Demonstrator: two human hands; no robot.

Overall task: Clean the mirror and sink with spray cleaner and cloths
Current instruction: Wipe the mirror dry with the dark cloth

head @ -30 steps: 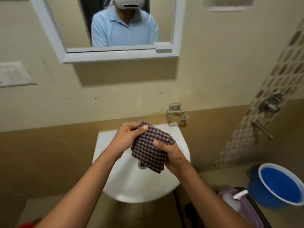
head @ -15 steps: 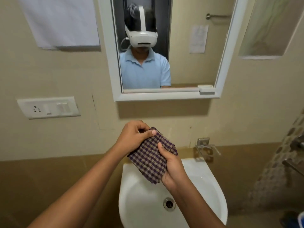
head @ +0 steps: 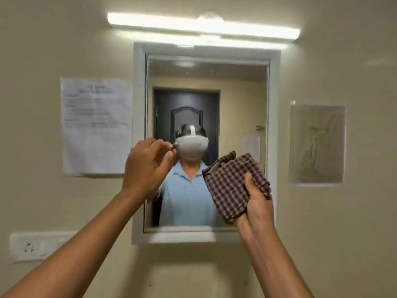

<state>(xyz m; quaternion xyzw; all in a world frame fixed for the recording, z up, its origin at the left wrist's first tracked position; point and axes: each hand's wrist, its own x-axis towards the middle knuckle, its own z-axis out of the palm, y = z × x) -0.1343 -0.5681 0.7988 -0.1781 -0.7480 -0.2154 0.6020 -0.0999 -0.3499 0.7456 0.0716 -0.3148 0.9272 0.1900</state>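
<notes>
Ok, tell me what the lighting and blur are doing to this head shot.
Head view: the tube light above the mirror is blown out; the paper notice is too soft to read; the checked cloth in the right hand stays fairly crisp; wide-angle bending at the edges.

Both forearms bare, no sleeves, watch or rings showing. Left hand point(head: 148, 166) at 9 o'clock, right hand point(head: 255, 203) at 3 o'clock. Mirror reflection: light blue collared shirt point(head: 187, 196), white headset point(head: 192, 145) with strap over head.
</notes>
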